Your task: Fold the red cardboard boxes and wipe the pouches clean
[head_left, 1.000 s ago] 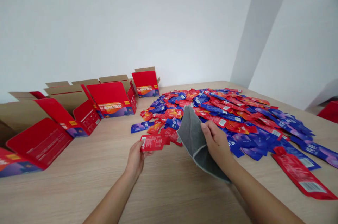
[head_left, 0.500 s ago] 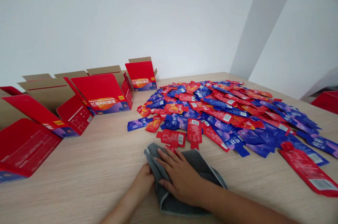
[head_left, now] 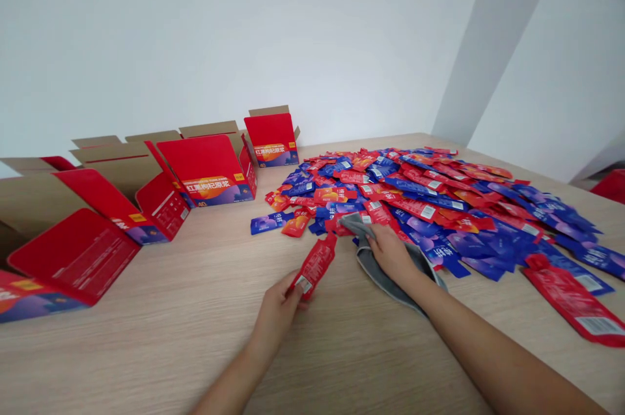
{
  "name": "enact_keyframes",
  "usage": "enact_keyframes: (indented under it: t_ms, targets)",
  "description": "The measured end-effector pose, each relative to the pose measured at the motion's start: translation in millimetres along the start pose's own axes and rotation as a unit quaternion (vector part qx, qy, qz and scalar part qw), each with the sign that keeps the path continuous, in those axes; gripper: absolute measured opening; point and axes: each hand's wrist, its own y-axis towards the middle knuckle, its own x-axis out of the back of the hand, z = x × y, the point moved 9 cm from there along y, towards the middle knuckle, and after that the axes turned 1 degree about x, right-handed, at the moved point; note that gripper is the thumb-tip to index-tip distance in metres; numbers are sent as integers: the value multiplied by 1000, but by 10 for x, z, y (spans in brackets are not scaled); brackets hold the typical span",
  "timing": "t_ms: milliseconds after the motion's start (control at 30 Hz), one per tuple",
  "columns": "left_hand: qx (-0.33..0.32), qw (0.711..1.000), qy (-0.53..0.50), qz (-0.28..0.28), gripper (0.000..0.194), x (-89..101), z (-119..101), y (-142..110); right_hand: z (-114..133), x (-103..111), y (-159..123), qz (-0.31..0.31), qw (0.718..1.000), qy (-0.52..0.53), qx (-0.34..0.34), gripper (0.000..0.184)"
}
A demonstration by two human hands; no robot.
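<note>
Head view: left hand (head_left: 277, 309) pinches red sachet (head_left: 316, 264), thumb on top.

A wood-grain desk (head_left: 195, 298) stands before a plain white wall (head_left: 293, 30) with a slanting grey band (head_left: 500, 43); a red shape (head_left: 612, 186), possibly furniture, shows at far right.

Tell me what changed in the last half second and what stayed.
The right hand, flat on the grey fabric cloth before, now pinches it farther right, by the heap of flat red and blue pouches. The left hand, then partly covered by the cloth, has come clear, holding out a flat red pouch. The open red cardboard boxes and most of the heap look unmoved.
</note>
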Motion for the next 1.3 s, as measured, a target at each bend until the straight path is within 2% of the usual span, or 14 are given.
enact_keyframes:
  t_ms: [33,100,200,300,400,467,567,733,833,900,1000,1133,1200,1300]
  targets:
    - [-72,993,90,-13,34,31,-139,-24,-33,98,-2,-31,999,34,-18,37]
    - [-178,946,269,-17,42,-32,-335,-108,-17,309,-29,-89,991,92,-43,38]
    - [-216,877,428,18,52,-247,-362,-182,372,498,-145,-113,987,113,-2,40]
    - [-227,851,471,45,46,-422,-298,-199,1046,194,-403,35,992,68,104,47]
    - [-257,819,507,77,33,-541,-198,-198,1489,-271,-755,184,965,22,187,52]
    - [-295,796,522,82,31,-570,-180,-207,1509,-447,-828,221,957,6,188,51]
    - [-332,780,528,64,35,-551,-220,-211,1265,-513,-668,222,962,-7,157,47]
    - [-325,805,494,49,43,-433,-289,-178,627,-431,-228,181,978,-59,88,47]
    - [-312,830,461,40,43,-305,-328,-163,424,-302,-126,147,987,-55,44,42]
    - [-298,845,442,25,43,-230,-347,-150,481,-162,-152,106,993,-44,32,39]
    - [-271,878,395,19,42,-192,-337,-116,922,-77,-352,78,990,-49,103,39]
    - [-226,918,323,49,35,-216,-246,-26,1488,-391,-743,171,961,-50,211,43]
    - [-221,921,314,57,31,-208,-240,3,1515,-503,-795,188,956,-48,222,45]
    - [-248,915,311,66,32,-192,-323,-9,1220,-537,-617,185,965,-42,180,46]
